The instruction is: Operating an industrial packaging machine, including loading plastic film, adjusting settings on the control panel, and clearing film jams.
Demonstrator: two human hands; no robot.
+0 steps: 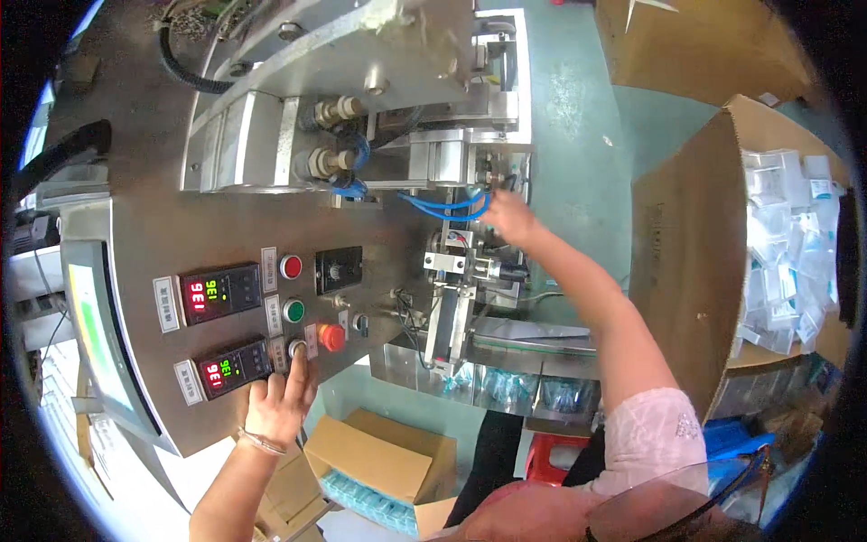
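Observation:
My left hand (282, 406) is at the steel control panel (226, 217), one finger stretched out onto a small round button (296, 349). It grips nothing. An orange-red knob (331, 338) sits just right of that fingertip, and a green button (293, 311) lies above it. My right hand (508, 219) reaches into the machine's metal mechanism, beside the looped blue air tubes (442, 206). Its fingers are curled together and partly hidden, so what they hold cannot be made out. Below it runs a metal rail with a small clamp block (444, 264).
A large cardboard box (691, 226) at the right holds many clear plastic packs (786, 253). Along the front edge runs a conveyor (533, 339) with bluish packs. An open carton (384, 452) of light blue packs stands below, near a red stool (548, 456). A screen (104, 334) is at far left.

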